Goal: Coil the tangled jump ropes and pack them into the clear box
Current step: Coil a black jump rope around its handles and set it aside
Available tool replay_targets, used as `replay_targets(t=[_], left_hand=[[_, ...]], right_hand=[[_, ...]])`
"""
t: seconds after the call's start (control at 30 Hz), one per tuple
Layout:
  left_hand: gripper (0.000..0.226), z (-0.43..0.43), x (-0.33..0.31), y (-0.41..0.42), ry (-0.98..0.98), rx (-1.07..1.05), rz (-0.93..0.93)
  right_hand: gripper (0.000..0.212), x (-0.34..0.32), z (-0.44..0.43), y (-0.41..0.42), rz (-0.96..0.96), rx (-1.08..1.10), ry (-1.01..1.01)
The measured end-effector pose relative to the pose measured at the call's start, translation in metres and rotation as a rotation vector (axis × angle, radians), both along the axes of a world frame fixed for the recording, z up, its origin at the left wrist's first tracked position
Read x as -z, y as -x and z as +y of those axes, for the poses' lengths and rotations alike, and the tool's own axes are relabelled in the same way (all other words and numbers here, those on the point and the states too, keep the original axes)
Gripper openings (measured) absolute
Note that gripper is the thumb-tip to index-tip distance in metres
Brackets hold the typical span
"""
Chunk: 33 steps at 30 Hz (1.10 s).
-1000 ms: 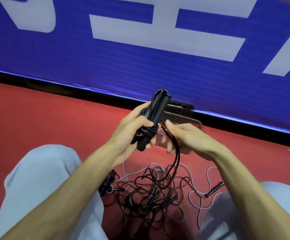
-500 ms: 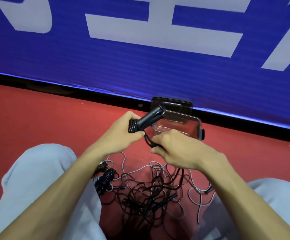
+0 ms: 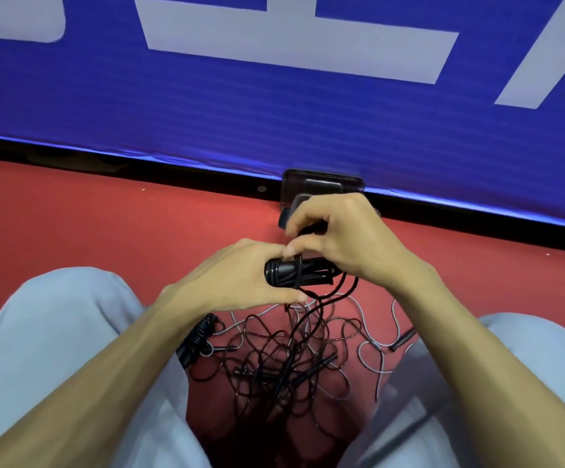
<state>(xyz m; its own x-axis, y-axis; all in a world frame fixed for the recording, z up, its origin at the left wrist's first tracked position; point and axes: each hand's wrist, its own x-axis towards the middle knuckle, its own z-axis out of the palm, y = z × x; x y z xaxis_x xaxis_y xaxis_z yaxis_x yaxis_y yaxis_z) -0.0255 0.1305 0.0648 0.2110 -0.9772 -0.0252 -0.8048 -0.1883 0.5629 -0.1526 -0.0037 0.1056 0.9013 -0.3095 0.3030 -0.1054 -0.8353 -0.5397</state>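
Note:
My left hand point(image 3: 237, 276) grips a pair of black jump rope handles point(image 3: 296, 272) lying sideways, with black cord wound around them. My right hand point(image 3: 338, 238) is above and to the right, pinching the black cord against the handles. The cord trails down into a tangled pile of black and grey ropes point(image 3: 294, 359) on the red floor between my knees. The clear box point(image 3: 321, 187) stands against the wall behind my right hand, mostly hidden by it.
A coiled black rope bundle point(image 3: 198, 336) lies by my left forearm. A loose black handle point(image 3: 402, 339) lies at the pile's right. My knees in light trousers point(image 3: 48, 332) flank the pile. A blue banner wall point(image 3: 274, 96) closes the far side.
The handles have turned from upright to lying sideways and dropped lower. My right hand has risen from below them to above and behind, carrying the cord around.

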Motion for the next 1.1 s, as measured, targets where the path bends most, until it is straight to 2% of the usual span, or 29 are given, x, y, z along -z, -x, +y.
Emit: replay_targets(t=[0.1,0.23,0.3,0.43,0.5,0.63,0.67,0.73,0.77,0.87,0.97,1.0,1.1], left_hand=[[0.036,0.004,-0.004,0.006,0.058,0.044,-0.02],[0.023,0.008,-0.009,0.016,0.093,0.141,0.214],[0.018,0.007,-0.013,0.014,0.126,0.1,0.381],[0.022,0.0,-0.015,0.002,0.314,-0.185,0.911],[0.027,-0.004,-0.014,-0.001,0.389,-0.286,1.047],[0.065,-0.005,-0.012,-0.001,0.332,-0.32,1.16],[0.065,-0.004,-0.013,-0.001,0.329,-0.314,1.164],[0.05,-0.004,-0.015,-0.001,0.359,-0.381,1.144],[0.038,-0.005,-0.016,-0.002,0.384,-0.458,1.098],[0.013,-0.007,-0.015,-0.013,0.438,-0.695,0.961],[0.007,-0.007,-0.011,-0.022,0.411,-0.75,0.863],[0.004,-0.007,-0.008,-0.023,0.395,-0.727,0.775],[0.022,-0.008,0.002,-0.024,0.334,-0.621,0.355]], right_hand=[[0.015,0.001,0.001,-0.002,-0.11,0.08,-0.133],[0.022,0.0,-0.006,-0.002,-0.133,0.244,-0.439],[0.024,0.001,-0.009,-0.001,-0.098,0.263,-0.632],[0.041,0.007,-0.009,-0.005,-0.083,0.137,-0.978],[0.041,0.007,-0.007,-0.007,-0.01,0.131,-0.975],[0.043,0.012,-0.005,-0.009,0.262,0.125,-0.616],[0.041,0.014,-0.005,-0.009,0.321,0.115,-0.545],[0.037,0.017,-0.008,-0.006,0.446,0.108,-0.402],[0.035,0.019,-0.01,-0.005,0.494,0.115,-0.381],[0.028,0.022,-0.011,-0.004,0.556,0.128,-0.514],[0.025,0.022,-0.011,-0.006,0.633,0.073,-0.325],[0.025,0.021,-0.011,-0.006,0.653,0.047,-0.236],[0.024,0.017,-0.012,-0.004,0.589,-0.055,-0.12]])
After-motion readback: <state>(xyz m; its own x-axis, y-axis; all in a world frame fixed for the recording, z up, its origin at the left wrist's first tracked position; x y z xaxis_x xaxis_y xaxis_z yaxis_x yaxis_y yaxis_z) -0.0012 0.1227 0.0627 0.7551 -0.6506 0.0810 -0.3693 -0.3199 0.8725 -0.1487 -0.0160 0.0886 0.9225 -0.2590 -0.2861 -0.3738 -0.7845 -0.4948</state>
